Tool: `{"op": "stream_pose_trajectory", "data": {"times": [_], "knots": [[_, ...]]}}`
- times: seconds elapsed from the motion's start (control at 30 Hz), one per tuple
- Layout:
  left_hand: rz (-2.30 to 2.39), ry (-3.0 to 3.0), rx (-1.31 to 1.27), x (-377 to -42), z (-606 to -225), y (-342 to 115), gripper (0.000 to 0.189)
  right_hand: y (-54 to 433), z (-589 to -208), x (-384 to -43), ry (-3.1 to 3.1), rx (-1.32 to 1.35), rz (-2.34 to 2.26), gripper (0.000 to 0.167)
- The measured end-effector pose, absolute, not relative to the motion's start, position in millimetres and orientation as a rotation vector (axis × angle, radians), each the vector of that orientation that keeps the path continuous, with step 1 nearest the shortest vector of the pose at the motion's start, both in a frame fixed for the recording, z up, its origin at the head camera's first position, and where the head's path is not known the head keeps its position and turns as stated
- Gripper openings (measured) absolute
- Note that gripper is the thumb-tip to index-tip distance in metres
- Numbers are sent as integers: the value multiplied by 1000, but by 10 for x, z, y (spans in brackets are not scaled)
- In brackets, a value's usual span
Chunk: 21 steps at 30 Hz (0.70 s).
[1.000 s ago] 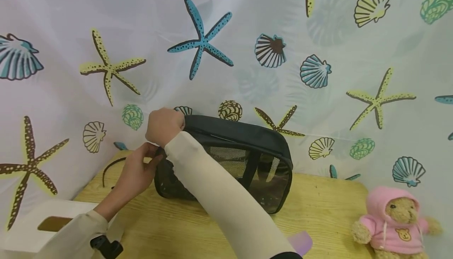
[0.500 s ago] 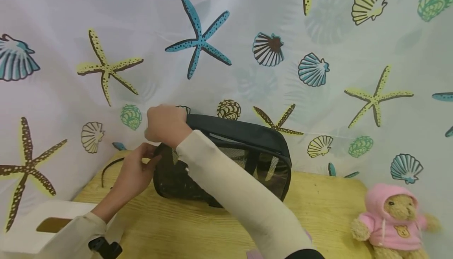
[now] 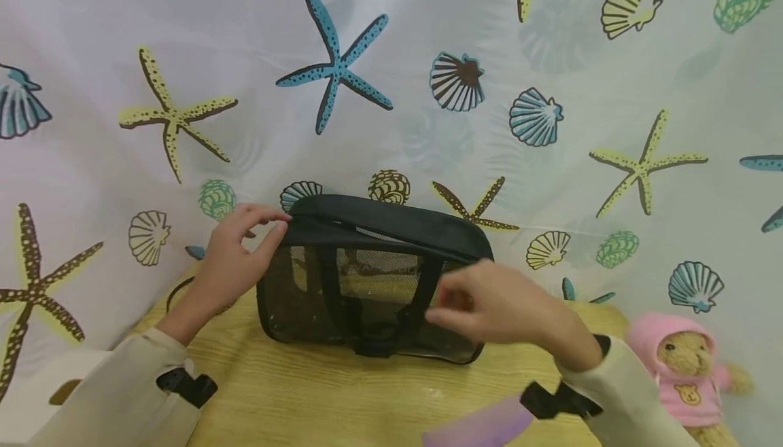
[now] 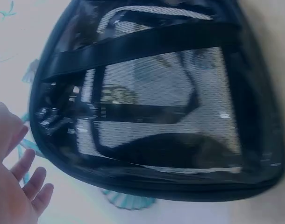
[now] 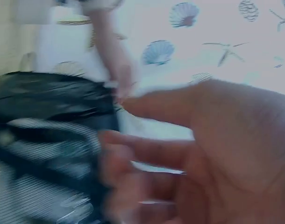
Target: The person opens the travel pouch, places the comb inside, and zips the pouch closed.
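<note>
A black bag [image 3: 391, 229] with see-through panels, mesh and strap handles stands upright on the wooden table, a narrow gap running along its top seam. At its upper left corner is my left hand [image 3: 241, 253], thumb and forefinger apart, fingertips right at the edge. The left wrist view shows that hand's fingers [image 4: 32, 182] loosely bent beside the bag [image 4: 161, 112]. My right hand [image 3: 495, 301] hovers in front of the bag's right end with fingers loosely curled. Blurred in the right wrist view, its thumb [image 5: 156, 107] and fingers hold nothing.
A teddy bear [image 3: 691, 379] in a pink hoodie sits at the right. A purple translucent item [image 3: 480, 423] lies at the table's [image 3: 306, 399] front, near the right wrist. A white box [image 3: 55, 386] stands front left, and a dark cord [image 3: 174, 291] lies behind the left forearm.
My right hand has left the bag's upper left corner and swung across to its right end. My left hand has risen slightly along the corner. The bag's front now shows uncovered.
</note>
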<state>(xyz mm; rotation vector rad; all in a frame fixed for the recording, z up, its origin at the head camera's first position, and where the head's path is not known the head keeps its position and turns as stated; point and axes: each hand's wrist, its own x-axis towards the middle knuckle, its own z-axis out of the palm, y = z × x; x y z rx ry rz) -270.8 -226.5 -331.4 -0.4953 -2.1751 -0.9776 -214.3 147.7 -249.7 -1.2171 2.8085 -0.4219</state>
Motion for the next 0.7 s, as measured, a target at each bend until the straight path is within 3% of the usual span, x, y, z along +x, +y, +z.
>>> {"op": "stream_pose_trajectory", "data": {"times": [0.17,0.37,0.57,0.7], "knots": [[-849,-2309,-593,-2938,-2968,-2150,17,2099,-3218,-2051,2500,-991,-287,17],[-725,-2578,-709,-3112,-2811,-2055,17,2560,-3961,-2030,2505,-668,-385,35],[-694,-2810,-726,-3200,-2741,-2075,33,2705,-4328,-2072,2571,-614,-392,72],[-714,-2935,-748,-3221,-2682,-2089,52,2705,-4403,-2110,2619,-634,-372,81]]}}
